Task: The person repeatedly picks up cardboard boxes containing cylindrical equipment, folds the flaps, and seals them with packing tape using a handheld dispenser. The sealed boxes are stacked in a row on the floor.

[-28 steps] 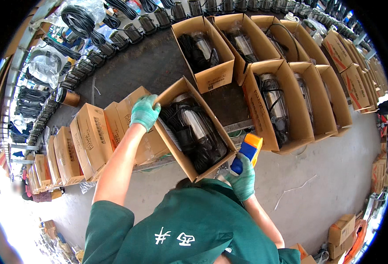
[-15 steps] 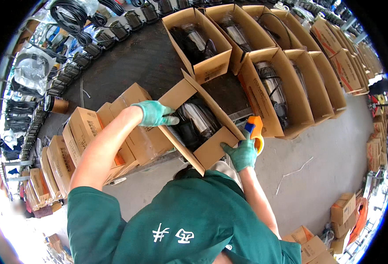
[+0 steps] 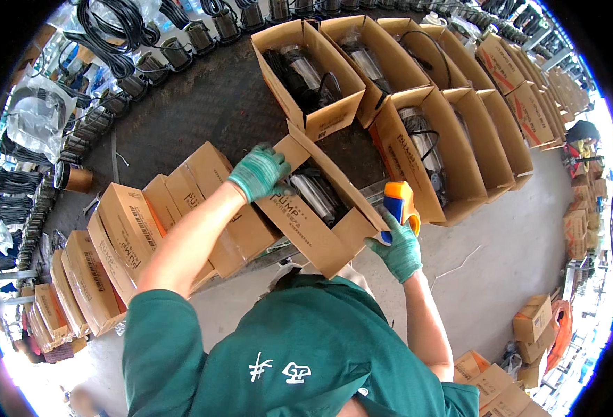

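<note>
In front of me stands a cardboard carton (image 3: 351, 243) with a silver and black pump (image 3: 317, 197) inside. Its near long flap is partly folded in over the pump, while the far one stands raised. My left hand (image 3: 259, 172), in a green glove, rests on the carton's left end by the near flap, fingers spread a little. An orange and blue tape dispenser (image 3: 401, 200) is gripped in my gloved right hand (image 3: 398, 250) at the carton's right end. The right hand's thumb reaches toward the end flap.
Open cartons with pumps (image 3: 310, 80) stand at the back and right on the dark bench (image 3: 181, 115). Taped cartons (image 3: 212, 184) line the left. Several pumps with coiled black cables (image 3: 112, 35) edge the far side. Stacked cartons (image 3: 535, 320) sit at the lower right.
The near long flap has swung from outside the carton inward over the pump. My left hand moved right and up with it. My right hand keeps the tape dispenser and shifted slightly right.
</note>
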A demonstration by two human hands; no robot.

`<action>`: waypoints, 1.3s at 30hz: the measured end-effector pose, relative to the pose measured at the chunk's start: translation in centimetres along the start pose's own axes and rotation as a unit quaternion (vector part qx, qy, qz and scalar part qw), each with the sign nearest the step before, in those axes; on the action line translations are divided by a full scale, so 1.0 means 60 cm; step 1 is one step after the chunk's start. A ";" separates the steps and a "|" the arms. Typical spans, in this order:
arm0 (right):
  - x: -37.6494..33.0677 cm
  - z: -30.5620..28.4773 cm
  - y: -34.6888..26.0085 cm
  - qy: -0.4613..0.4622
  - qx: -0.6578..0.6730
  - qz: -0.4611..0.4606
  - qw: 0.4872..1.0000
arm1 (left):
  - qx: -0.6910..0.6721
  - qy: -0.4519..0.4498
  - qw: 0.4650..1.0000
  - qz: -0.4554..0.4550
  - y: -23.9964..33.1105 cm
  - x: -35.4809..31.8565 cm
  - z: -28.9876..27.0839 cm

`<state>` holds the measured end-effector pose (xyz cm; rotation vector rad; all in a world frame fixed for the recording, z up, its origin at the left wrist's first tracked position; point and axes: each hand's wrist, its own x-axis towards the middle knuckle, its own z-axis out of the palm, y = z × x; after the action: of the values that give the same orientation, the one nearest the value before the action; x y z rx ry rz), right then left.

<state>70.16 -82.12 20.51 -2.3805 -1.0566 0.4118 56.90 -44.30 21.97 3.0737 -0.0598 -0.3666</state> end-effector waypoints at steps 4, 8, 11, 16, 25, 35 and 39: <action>0.010 -0.033 -0.010 -0.112 -0.087 -0.113 0.983 | -0.054 0.108 0.969 -0.216 0.040 -0.003 0.039; 0.007 0.005 -0.052 -0.210 -0.231 -0.188 0.931 | -0.142 0.337 0.869 -0.333 0.045 -0.012 0.137; 0.027 -0.006 -0.092 -0.323 -0.278 -0.123 0.896 | -0.219 0.341 0.870 -0.279 0.039 -0.019 0.132; 0.031 -0.018 -0.060 -0.078 -0.023 -0.147 0.986 | -0.042 0.148 0.965 -0.211 0.052 -0.014 0.084; 0.038 0.018 -0.134 -0.095 0.473 0.033 0.875 | -0.139 0.150 0.949 -0.241 0.045 0.005 0.086; 0.024 0.063 -0.102 -0.101 0.405 -0.005 0.909 | -0.091 0.297 0.929 -0.200 0.052 -0.008 0.088; 0.021 0.066 -0.096 -0.107 0.418 -0.001 0.902 | -0.450 0.334 0.788 -0.256 0.123 -0.035 0.105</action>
<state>65.72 -76.61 20.34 -1.5815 -0.7444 0.9273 53.11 -51.85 16.73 2.0271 0.7431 0.5554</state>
